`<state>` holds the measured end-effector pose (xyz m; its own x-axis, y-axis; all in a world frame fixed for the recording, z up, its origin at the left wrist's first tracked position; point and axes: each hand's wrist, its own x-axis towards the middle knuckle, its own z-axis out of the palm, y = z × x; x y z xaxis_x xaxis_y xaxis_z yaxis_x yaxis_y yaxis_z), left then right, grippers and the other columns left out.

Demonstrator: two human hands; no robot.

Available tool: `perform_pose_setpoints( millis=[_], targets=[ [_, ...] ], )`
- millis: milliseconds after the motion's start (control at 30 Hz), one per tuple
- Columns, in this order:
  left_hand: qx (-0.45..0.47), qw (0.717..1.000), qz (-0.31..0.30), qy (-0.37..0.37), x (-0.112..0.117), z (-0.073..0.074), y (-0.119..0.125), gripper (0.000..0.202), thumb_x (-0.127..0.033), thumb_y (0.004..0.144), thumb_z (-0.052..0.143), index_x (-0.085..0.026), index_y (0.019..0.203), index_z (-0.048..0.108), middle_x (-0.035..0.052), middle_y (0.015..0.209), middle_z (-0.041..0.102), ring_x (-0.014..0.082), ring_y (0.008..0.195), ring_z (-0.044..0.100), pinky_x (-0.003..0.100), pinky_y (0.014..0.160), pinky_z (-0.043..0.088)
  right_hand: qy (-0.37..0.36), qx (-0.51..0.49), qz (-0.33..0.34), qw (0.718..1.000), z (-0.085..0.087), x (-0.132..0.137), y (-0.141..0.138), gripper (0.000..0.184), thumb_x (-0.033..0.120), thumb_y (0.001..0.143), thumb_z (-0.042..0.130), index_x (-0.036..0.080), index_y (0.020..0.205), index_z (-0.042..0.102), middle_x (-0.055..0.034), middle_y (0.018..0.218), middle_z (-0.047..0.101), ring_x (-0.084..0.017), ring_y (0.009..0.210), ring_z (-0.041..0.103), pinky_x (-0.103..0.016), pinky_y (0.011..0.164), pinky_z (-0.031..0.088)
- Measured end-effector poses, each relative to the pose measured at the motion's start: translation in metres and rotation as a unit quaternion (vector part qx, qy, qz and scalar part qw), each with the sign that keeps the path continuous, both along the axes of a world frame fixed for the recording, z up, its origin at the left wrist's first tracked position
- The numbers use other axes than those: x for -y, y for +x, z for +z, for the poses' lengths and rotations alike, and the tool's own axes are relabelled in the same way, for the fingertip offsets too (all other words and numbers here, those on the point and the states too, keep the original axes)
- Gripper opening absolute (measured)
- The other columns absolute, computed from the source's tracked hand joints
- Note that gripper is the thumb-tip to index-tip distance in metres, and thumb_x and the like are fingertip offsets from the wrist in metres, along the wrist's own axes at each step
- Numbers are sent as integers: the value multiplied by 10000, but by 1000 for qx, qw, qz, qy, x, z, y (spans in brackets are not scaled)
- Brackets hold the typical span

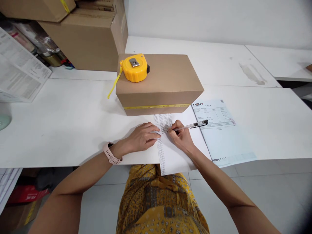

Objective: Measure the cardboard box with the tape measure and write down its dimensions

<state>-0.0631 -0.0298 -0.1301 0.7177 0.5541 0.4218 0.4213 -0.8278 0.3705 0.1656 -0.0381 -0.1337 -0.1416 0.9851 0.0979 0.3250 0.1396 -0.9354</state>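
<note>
My right hand point(180, 138) is closed round a pen point(192, 126) with a clear barrel and black end. The pen's tip meets a white sheet of paper point(182, 156) that carries columns of handwriting on its left part. At the sheet's left edge rests my left hand point(143, 136), fingers bent together, a pink watch band on the wrist. A small whitish thing shows between its thumb and fingers, too small to name. Just beyond both hands stands a brown cardboard box point(168, 74) with yellow tape, covering the sheet's far end. A yellow tape measure point(135, 69) lies on top of it.
A printed document point(221, 136) headed PONY lies right of the sheet. Larger cardboard boxes point(90, 39) are stacked at the back left, near a white printed carton point(19, 68). The white table point(60, 130) ends just in front of my body.
</note>
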Motion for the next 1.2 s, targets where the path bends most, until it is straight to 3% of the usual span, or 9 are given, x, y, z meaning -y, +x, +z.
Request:
perform_pose_setpoints(
  millis=[700, 800, 867, 967, 1033, 1133, 1200],
  targets=[
    [6, 1000, -1, 12, 0, 1, 0, 204, -164, 959, 574, -180, 1005, 772, 96, 1107, 743, 235, 1006, 654, 393, 883, 564, 3, 0, -19, 1000, 1, -1, -2, 212, 253, 817, 617, 249, 717, 430, 85, 551, 356, -101, 497, 320, -263, 479, 241],
    [15, 1000, -2, 11, -1, 2, -1, 202, -167, 968, 574, -177, 999, 774, 97, 1106, 751, 231, 1001, 661, 392, 874, 568, 22, -13, -66, 998, 4, 1, 1, 216, 277, 842, 620, 248, 727, 440, 72, 575, 396, -112, 518, 355, -266, 494, 269],
    [20, 1000, -4, 2, -2, 2, -1, 199, -172, 974, 575, -177, 999, 773, 94, 1102, 757, 226, 991, 669, 393, 867, 572, 54, -10, -131, 990, 8, 2, 11, 202, 319, 888, 607, 244, 764, 467, 48, 636, 462, -126, 560, 410, -273, 520, 308],
    [22, 1000, -8, -7, -3, 2, -1, 188, -170, 971, 582, -183, 999, 767, 90, 1082, 763, 216, 980, 681, 392, 865, 579, 110, 91, -203, 969, 10, 3, 41, 123, 356, 961, 558, 237, 931, 559, -14, 803, 592, -171, 682, 528, -310, 606, 389],
    [41, 999, -11, 11, -3, 3, 0, 179, -157, 970, 580, -182, 995, 755, 84, 1043, 766, 199, 947, 692, 370, 840, 588, 153, 223, -196, 942, 7, 2, 65, 143, 299, 984, 503, 228, 1049, 609, -75, 944, 647, -229, 833, 582, -353, 697, 429],
    [113, 985, 32, 126, -2, 11, 0, 181, -129, 948, 593, -197, 1048, 727, 74, 1014, 765, 177, 881, 709, 329, 777, 598, 191, 389, -152, 888, -3, 1, 94, 327, 140, 966, 396, 210, 1148, 659, -144, 1125, 650, -295, 1021, 558, -411, 819, 449],
    [154, 954, 95, 238, -2, 24, -3, 257, -105, 906, 627, -222, 1119, 708, 71, 1037, 760, 189, 899, 720, 335, 781, 597, 187, 443, -137, 866, -11, 0, 103, 416, 80, 945, 364, 200, 1194, 675, -155, 1175, 647, -300, 1042, 545, -423, 872, 452]
  ],
)
